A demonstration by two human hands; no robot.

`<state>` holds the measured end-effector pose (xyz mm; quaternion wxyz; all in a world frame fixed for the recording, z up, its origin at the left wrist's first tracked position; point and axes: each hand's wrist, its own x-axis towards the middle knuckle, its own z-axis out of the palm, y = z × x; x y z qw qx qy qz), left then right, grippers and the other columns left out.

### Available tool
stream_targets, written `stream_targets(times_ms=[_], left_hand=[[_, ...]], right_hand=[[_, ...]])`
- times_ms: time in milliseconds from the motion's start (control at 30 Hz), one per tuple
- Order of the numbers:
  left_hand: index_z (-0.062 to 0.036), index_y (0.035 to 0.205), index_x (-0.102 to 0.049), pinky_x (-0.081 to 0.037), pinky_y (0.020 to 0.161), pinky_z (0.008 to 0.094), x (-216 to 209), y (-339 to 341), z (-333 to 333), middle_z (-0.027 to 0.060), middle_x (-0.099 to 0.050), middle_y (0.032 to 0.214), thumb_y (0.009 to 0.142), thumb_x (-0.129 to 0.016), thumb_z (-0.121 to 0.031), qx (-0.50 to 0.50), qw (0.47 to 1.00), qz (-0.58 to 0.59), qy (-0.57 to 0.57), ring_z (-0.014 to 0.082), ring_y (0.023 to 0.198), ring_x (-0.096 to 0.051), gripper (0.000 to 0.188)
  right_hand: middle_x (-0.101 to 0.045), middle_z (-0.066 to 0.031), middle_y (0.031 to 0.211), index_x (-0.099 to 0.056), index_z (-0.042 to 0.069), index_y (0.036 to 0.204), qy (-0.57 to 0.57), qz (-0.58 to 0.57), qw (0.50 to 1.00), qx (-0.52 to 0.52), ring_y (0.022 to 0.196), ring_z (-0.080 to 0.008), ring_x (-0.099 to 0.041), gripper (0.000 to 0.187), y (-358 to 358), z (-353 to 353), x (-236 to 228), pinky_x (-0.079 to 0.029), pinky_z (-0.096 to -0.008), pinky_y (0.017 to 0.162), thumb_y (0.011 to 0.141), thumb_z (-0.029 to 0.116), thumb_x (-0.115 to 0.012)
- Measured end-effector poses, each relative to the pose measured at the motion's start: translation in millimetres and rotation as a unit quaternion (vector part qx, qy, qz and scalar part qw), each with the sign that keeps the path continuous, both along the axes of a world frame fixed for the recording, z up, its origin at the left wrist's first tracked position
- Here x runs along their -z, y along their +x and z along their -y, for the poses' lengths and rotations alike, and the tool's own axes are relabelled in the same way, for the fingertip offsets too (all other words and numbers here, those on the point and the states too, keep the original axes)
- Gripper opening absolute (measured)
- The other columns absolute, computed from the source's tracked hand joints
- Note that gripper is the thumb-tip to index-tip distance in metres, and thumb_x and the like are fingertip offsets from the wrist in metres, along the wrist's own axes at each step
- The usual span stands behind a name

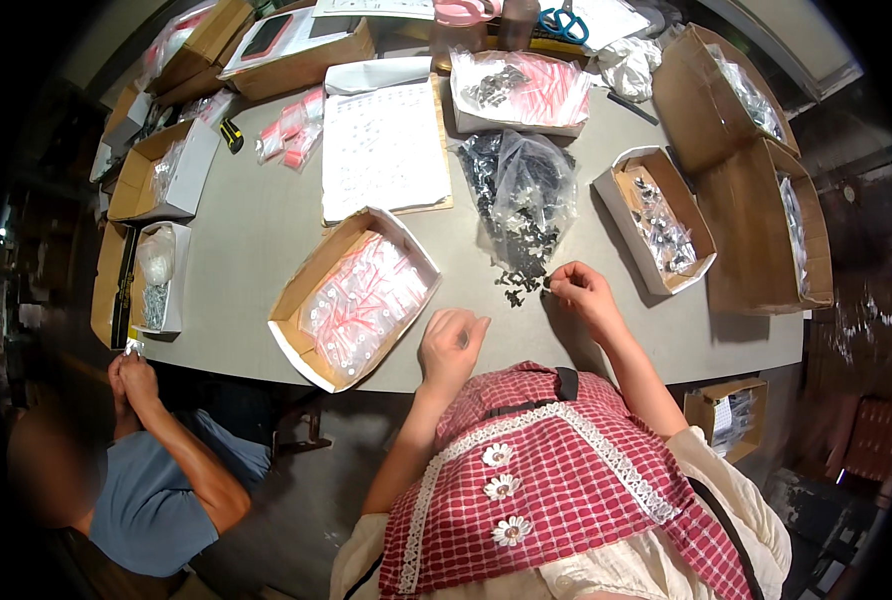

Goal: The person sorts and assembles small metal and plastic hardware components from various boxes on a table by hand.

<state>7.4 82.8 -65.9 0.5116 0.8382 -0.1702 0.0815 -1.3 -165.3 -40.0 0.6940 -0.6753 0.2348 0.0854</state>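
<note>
While the left hand [451, 346]'s grip cannot be told, a tiny, indistinct black piece [547, 284] is pinched by the right hand [582, 290].

Workshop: parts boxes [634, 235] on grey table [231, 260]

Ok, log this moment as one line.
left hand: loosely curled beside carton of small bags | right hand: at loose black parts, grip unclear | clear bag: black parts inside
</note>
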Motion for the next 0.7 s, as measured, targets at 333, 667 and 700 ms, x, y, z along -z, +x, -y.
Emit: stream_targets(times_ms=[333,667,700], left_hand=[[-0.0034,0.077,-0.062,-0.048,0.072,0.0352,1.5,0.6,-1.3,0.0074,-0.065,0.078,0.081,-0.077,-0.01,-0.002,1.0,-0.009,0.024,0.0257,0.083,-0.062,0.016],[-0.0044,0.075,-0.061,-0.047,0.068,0.039,0.9,1.7,-0.2,0.0082,-0.062,0.075,0.082,-0.076,-0.012,0.003,1.0,-0.003,0.007,0.0295,0.077,-0.059,0.018],[-0.0045,0.075,-0.061,-0.047,0.068,0.0391,1.1,0.7,-0.7,0.0083,-0.062,0.075,0.082,-0.076,-0.012,0.002,1.0,-0.002,0.008,0.0296,0.077,-0.059,0.018]], right_hand=[[-0.058,-0.0042,0.072,-0.061,0.004,0.094,-0.327,0.063,0.939,-0.079,0.066,-0.0123,-0.055,0.019,1.8,-6.2,9.5,-0.046,-0.0298,0.062,0.081,0.012,-0.072],[-0.06,-0.002,0.086,-0.061,0.006,0.098,0.089,-0.034,0.994,-0.048,0.074,-0.0121,-0.057,0.008,1.3,-1.0,-6.2,-0.046,-0.0257,0.063,0.093,0.012,-0.062],[-0.061,-0.0016,0.088,-0.06,0.006,0.1,0.192,-0.043,0.979,-0.044,0.074,-0.0115,-0.057,0.008,0.5,-1.8,-17.4,-0.047,-0.0246,0.064,0.094,0.011,-0.06]])
